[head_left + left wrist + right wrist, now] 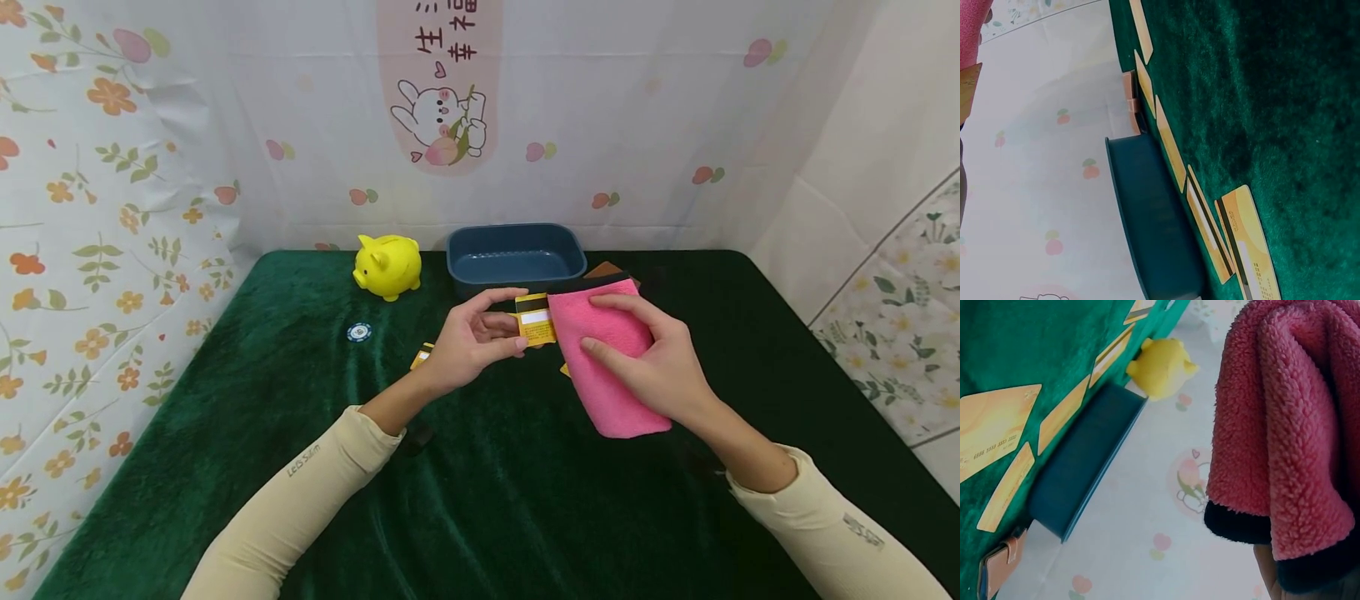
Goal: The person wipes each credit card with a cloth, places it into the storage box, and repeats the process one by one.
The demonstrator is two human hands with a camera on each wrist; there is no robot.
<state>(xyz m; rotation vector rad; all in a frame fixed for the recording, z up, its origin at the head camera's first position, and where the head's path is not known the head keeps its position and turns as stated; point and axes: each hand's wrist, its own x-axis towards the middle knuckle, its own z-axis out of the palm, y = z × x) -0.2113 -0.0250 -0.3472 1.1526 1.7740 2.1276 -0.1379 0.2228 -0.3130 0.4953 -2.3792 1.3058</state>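
A yellow bank card (536,321) with a dark stripe and a white strip is pinched by my left hand (474,340). Folded over in my right hand (660,354) is a fluffy pink cloth (600,396) with a black border. The cloth meets the card's right edge; whether it covers part of the card cannot be told. The left wrist view catches only slivers of the held card (967,90) and the cloth (967,31). In the right wrist view the cloth (1291,444) hides most of my hand.
Several yellow cards (1169,147) lie on the green velvet tabletop (480,508), in front of a blue tub (517,268). A brown wallet (1000,565) lies beside the tub. Left of it stand a yellow piggy bank (388,267) and a poker chip (359,332).
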